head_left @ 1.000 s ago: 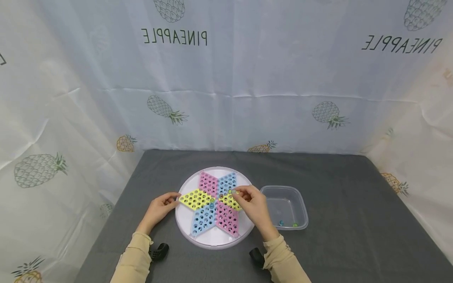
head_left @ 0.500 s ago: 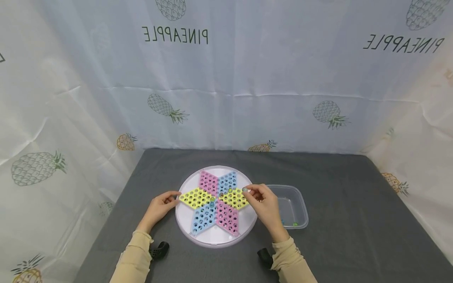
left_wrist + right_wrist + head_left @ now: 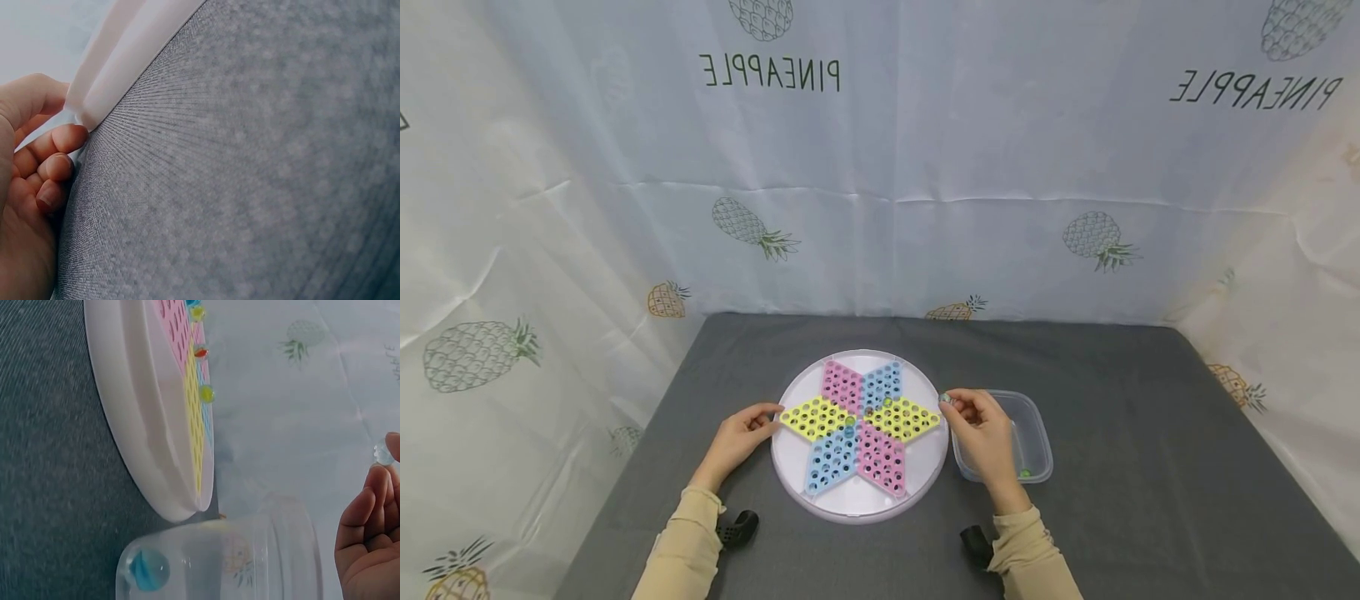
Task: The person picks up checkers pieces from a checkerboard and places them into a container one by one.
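Note:
My right hand (image 3: 988, 437) pinches a clear glass marble (image 3: 382, 452) between thumb and fingertips, held up near the board's right edge and the tub's left rim. With thumb and fingers my left hand (image 3: 741, 437) grips the left rim of a round white Chinese checkers board (image 3: 790, 479). The board carries a pink, blue and yellow star with many holes. Near its centre sit a green marble (image 3: 850, 422), a blue marble (image 3: 849, 432) and a red-streaked marble (image 3: 869, 412). A yellow-green marble (image 3: 207, 394) rests on the star's right side.
A clear plastic tub (image 3: 1039, 467) stands right of the board, partly behind my right hand. Inside lie a blue marble (image 3: 150, 570) and a green marble (image 3: 1025, 472). Grey cloth (image 3: 1120, 417) covers the table, and a pineapple-print curtain (image 3: 880, 250) hangs behind it.
My right hand has moved right with the clear marble, from over the star's right side to the gap by the tub. My left hand stays at the rim.

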`<state>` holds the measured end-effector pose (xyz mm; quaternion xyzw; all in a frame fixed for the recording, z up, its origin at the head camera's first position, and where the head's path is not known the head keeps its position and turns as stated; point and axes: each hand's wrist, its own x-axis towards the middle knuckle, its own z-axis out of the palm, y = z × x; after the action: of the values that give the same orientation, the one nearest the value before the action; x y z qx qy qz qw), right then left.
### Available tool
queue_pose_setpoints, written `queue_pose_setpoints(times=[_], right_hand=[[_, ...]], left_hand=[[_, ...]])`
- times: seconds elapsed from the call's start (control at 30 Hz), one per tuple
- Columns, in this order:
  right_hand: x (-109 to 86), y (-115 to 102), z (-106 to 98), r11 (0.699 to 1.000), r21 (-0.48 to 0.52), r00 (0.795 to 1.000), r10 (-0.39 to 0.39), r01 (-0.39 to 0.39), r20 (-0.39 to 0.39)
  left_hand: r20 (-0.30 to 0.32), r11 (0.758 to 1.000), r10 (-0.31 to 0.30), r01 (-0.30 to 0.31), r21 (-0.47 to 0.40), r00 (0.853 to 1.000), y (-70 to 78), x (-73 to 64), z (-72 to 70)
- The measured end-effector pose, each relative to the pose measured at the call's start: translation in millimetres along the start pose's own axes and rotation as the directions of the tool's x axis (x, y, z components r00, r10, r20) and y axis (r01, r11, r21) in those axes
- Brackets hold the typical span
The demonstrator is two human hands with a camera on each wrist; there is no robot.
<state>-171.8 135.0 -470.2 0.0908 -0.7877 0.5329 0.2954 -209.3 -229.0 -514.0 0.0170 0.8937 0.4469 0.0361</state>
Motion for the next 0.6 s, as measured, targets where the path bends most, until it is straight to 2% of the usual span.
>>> queue_pose_setpoints(times=[0.17,0.37,0.5,0.6], right_hand=[[-2.7,39.2,-2.3,0.998,-0.061,0.999,-0.014,0.012,-0.039],[-1.3,73.6,-10.8,0.994,-0.093,0.995,0.048,-0.056,-0.086],[2.0,75.8,-16.9,0.987,-0.121,0.99,0.089,-0.103,-0.112],[5.7,56.7,-21.5,0.981,-0.131,0.984,0.129,-0.145,-0.12]], left_hand=[[-0.004,1.0,0.008,-0.008,0.002,1.0,-2.0,1.1,0.7],[-0.003,1.0,-0.005,0.005,0.003,1.0,-1.9,1.7,1.7],[-0.001,1.0,-0.017,0.017,0.005,1.0,-1.7,1.6,1.6],[-0.001,1.0,-0.021,0.021,0.001,1.0,-2.0,1.7,1.5]])
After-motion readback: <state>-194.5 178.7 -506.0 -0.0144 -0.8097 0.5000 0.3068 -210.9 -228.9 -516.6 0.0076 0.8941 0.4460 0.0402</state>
